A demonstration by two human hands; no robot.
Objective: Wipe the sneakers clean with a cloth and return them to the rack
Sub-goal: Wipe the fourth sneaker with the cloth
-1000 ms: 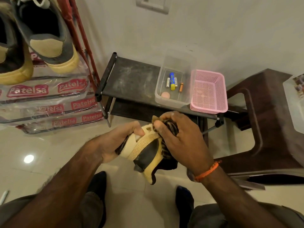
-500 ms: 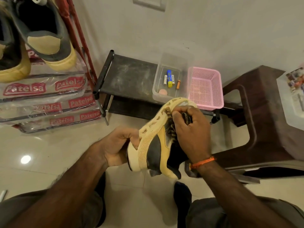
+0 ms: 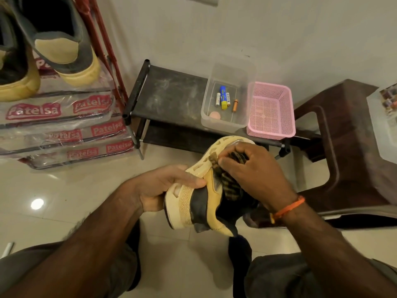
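Note:
A yellow and black sneaker (image 3: 199, 203) with a cream sole lies on its side in mid-air above the floor, heel toward me. My left hand (image 3: 165, 186) grips it by the sole near the heel, thumb over the edge. My right hand (image 3: 255, 168) holds a dark patterned cloth (image 3: 227, 181) bunched in its fingers and presses it against the sneaker's upper near the toe. Two more sneakers (image 3: 62, 46) of similar colours sit on the red rack (image 3: 107, 52) at the upper left.
A low black shelf (image 3: 169, 97) by the wall carries a clear plastic box (image 3: 227, 97) with batteries and a pink basket (image 3: 270, 112). A dark brown plastic stool (image 3: 348, 147) stands at the right. Plastic-wrapped shelves (image 3: 62, 125) sit under the rack. My legs are below.
The sneaker has been turned from a flatter hold to lie along its length, toe away from me. My right hand with the cloth has slid up toward the toe end.

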